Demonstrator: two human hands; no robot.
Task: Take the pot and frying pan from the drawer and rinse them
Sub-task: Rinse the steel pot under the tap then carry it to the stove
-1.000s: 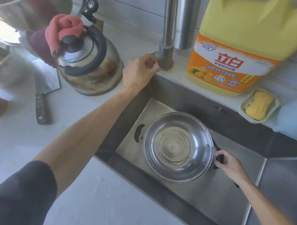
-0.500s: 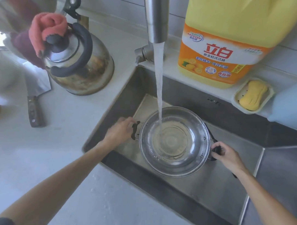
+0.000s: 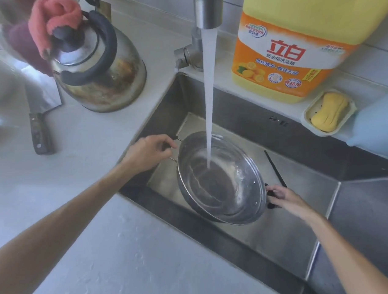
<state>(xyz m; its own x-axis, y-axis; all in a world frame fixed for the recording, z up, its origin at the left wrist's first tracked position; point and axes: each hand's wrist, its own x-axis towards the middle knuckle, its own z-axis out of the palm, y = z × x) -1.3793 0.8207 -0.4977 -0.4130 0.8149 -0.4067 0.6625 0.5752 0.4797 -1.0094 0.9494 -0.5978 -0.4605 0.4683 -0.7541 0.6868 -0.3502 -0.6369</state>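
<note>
A shiny steel pot [image 3: 234, 202] is held inside the sink [image 3: 280, 238], tilted so its left side sits higher. My left hand [image 3: 148, 154] grips its black left handle. My right hand [image 3: 284, 198] grips the black handle on the right side. Water runs from the faucet [image 3: 207, 12] in a thick stream [image 3: 209, 102] and lands in the pot, where some water swirls. No frying pan is in view.
A stained kettle [image 3: 98, 71] with a red cloth on it stands on the counter to the left. A cleaver [image 3: 39, 121] lies beside it. A big yellow detergent jug [image 3: 295, 40] and a soap dish [image 3: 329, 112] stand behind the sink. A black stick [image 3: 275, 169] lies in the sink.
My left hand left the faucet lever, came down and took the pot's left handle. Water started running. The pot has since been tipped up on its left side.
</note>
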